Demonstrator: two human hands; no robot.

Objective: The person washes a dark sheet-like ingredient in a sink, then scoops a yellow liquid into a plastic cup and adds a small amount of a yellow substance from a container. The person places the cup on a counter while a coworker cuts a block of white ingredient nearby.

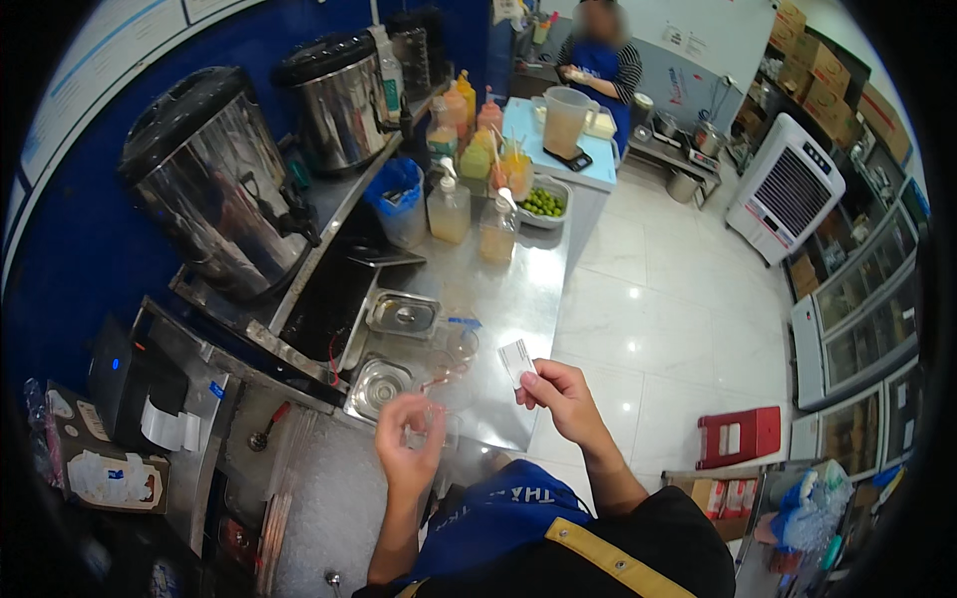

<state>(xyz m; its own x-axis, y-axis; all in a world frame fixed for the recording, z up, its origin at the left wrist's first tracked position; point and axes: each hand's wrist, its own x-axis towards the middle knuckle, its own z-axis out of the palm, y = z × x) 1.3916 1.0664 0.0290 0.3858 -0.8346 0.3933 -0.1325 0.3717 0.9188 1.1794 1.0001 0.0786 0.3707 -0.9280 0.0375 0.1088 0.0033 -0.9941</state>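
Observation:
My right hand [557, 392] holds a small white printed slip [516, 362] between thumb and fingers, above the edge of the steel counter [523, 284]. Lower and to the left, my left hand [410, 437] is raised with thumb and fingers curved; it is blurred, and whether it holds a clear item cannot be told. Just beyond it stand clear plastic cups [462, 344]. A round-welled steel container [381, 385] and a lidded steel pan [404, 314] lie to their left.
Pump bottles [448, 213], a bowl of green limes [542, 203] and steel dispensers [224, 194] stand farther back. An ice bin [329, 493] lies at lower left, near a black printer [134, 389]. A co-worker in a blue apron [613, 71] stands beyond the light-blue table [598, 168].

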